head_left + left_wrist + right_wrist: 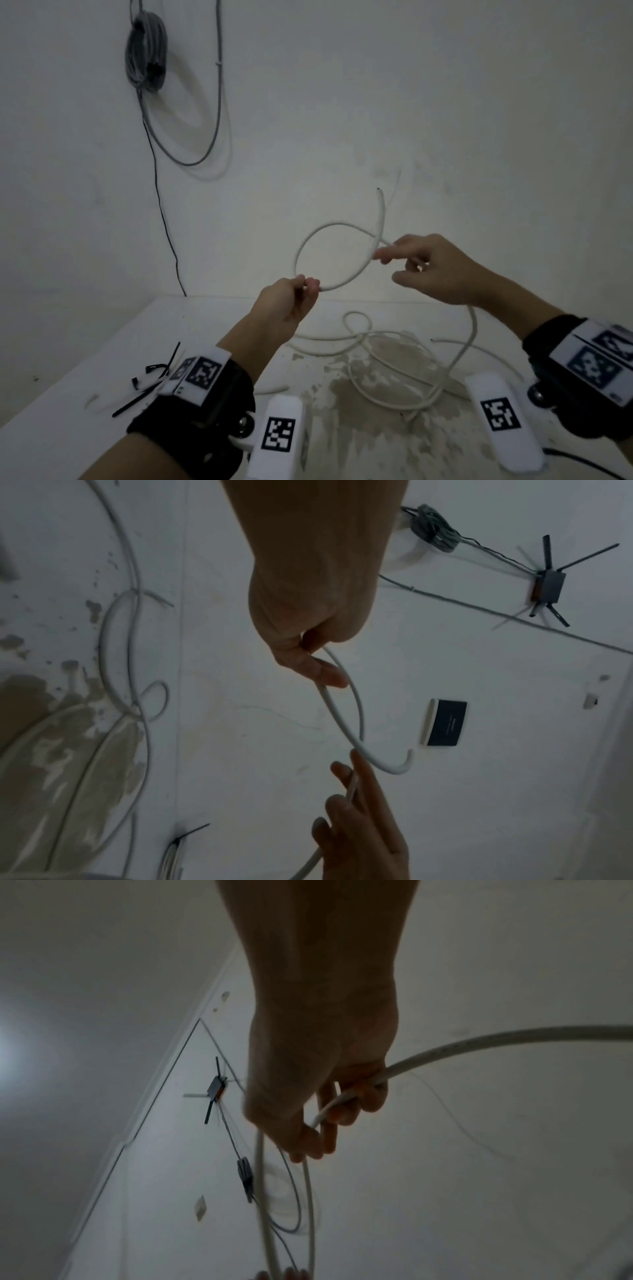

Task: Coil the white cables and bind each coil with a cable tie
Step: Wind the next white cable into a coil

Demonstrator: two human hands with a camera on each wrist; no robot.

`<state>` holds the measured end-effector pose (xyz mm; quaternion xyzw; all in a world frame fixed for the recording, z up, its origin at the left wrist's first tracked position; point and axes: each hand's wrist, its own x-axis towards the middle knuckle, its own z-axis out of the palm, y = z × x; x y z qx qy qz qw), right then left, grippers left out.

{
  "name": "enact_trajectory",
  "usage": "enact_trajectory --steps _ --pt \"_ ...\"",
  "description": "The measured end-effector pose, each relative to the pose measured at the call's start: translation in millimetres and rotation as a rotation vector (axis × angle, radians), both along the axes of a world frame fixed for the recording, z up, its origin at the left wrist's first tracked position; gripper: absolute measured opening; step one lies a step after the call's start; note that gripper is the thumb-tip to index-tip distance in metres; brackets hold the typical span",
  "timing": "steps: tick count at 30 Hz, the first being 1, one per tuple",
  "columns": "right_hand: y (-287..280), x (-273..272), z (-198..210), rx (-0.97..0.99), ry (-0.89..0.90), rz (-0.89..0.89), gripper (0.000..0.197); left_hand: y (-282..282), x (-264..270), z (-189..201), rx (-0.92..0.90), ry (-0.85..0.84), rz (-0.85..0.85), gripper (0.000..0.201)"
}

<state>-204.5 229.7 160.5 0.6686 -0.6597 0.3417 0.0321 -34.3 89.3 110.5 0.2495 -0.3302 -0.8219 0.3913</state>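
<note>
A white cable [329,228] forms one loop in the air above the table, its free end [379,195] sticking up. My left hand [291,301] pinches the bottom of the loop; in the left wrist view the thumb and fingers [315,666] hold the cable [346,723]. My right hand [431,267] pinches the cable where the loop crosses; in the right wrist view the cable [479,1042] runs through the curled fingers [349,1104]. The rest of the cable [404,370] hangs down from the right hand and lies in loose curves on the table. Black cable ties [150,383] lie at the left.
A white table [85,359] with worn brown patches [387,349] meets a white wall. A grey cable coil [147,51] hangs on the wall at the upper left, with a thin black wire [164,212] running down. A router [548,585] is mounted on the wall.
</note>
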Motion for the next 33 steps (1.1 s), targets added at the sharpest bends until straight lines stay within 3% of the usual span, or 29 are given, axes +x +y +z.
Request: enact_trajectory --steps 3,6,8,10,11,13,16,18,20,22,24,26,30,33 --pt "-5.7 23.1 1.1 0.027 -0.317 0.092 0.022 3.9 5.9 -1.1 -0.03 -0.02 0.054 0.014" --pt "-17.7 37.9 1.9 -0.128 -0.42 0.02 0.016 7.2 11.6 -5.5 -0.093 -0.122 0.028 0.015" --pt "-25.0 42.9 0.5 -0.189 -0.367 -0.031 0.015 8.1 14.3 -8.9 -0.229 -0.375 0.037 0.032" --pt "-28.9 46.1 -4.0 -0.182 -0.344 -0.069 0.012 9.4 16.9 -10.9 -0.46 -0.698 0.152 0.058" --pt "-30.2 47.9 -7.5 -0.172 -0.342 -0.078 0.013 13.1 19.3 -10.4 -0.616 -0.745 0.235 0.061" --pt "-32.2 54.5 -14.1 -0.157 -0.356 -0.075 0.016 22.5 22.4 -9.2 -0.985 -0.617 0.273 0.057" --pt "-31.2 68.8 -16.9 -0.117 -0.48 0.003 0.021 34.3 22.2 -7.8 -1.293 -0.46 0.047 0.053" --pt "-30.0 74.7 -16.6 -0.068 -0.548 0.051 0.024 38.7 22.0 -5.6 -1.319 -0.389 -0.045 0.05" --pt "-30.0 78.7 -14.5 -0.037 -0.636 0.068 0.025 40.4 23.1 -5.3 -1.296 -0.361 -0.03 0.056" --pt "-32.0 76.0 -10.7 -0.098 -0.839 0.052 0.018 38.6 25.5 -8.6 -1.223 -0.314 -0.034 0.062" --pt "-31.2 69.1 -3.9 -0.182 -1.058 0.057 0.032 35.7 28.8 -12.4 -1.123 -0.282 -0.07 0.069" --pt "-27.4 61.3 2.7 -0.223 -1.152 0.081 0.026 33.4 31.7 -15.0 -1.033 -0.276 -0.106 0.076" --pt "-19.1 59.6 -1.6 -0.165 -1.033 0.153 0.033 30.8 35.4 -14.7 -0.985 -0.304 -0.117 0.067" --pt "-15.1 69.7 -16.4 -0.06 -0.861 0.252 0.045 31.7 31.7 -9.0 -0.843 -0.211 -0.107 0.064"
